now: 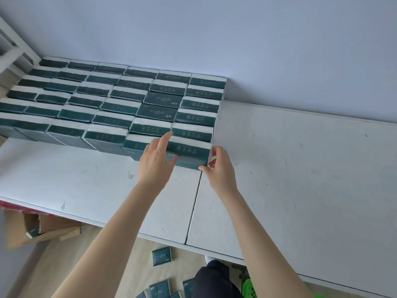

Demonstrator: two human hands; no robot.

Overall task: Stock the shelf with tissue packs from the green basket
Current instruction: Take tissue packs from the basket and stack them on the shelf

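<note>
Down at the bottom of the frame there's a few loose tissue packs (161, 256) scattered on the wood floor, and a sliver of the green basket (248, 288) peeking out at the bottom right, mostly hidden by the right arm and a dark trouser leg (211, 280). Lower left is a torn-up cardboard box (32, 227) with what looks like 1 more pack inside, kinda blurry though.

Moving up, both bare arms reach over the white shelf (300, 179). The left hand (155, 159) is open, fingers spread, palm resting against the front face of the front tissue pack (189, 152), index finger stretched up over its top. The right hand (218, 166) pinches that same pack's right end between thumb and fingertips, so it's gripped there. That pack sits at the front right corner of the stacked block, in the middle of the frame.

Behind it, the dark green packs fill the shelf in tidy rows (107, 100), 6 columns running off to the upper left, right up against the pale wall (214, 35). A white rack frame (12, 48) shows at the far upper left edge.
</note>
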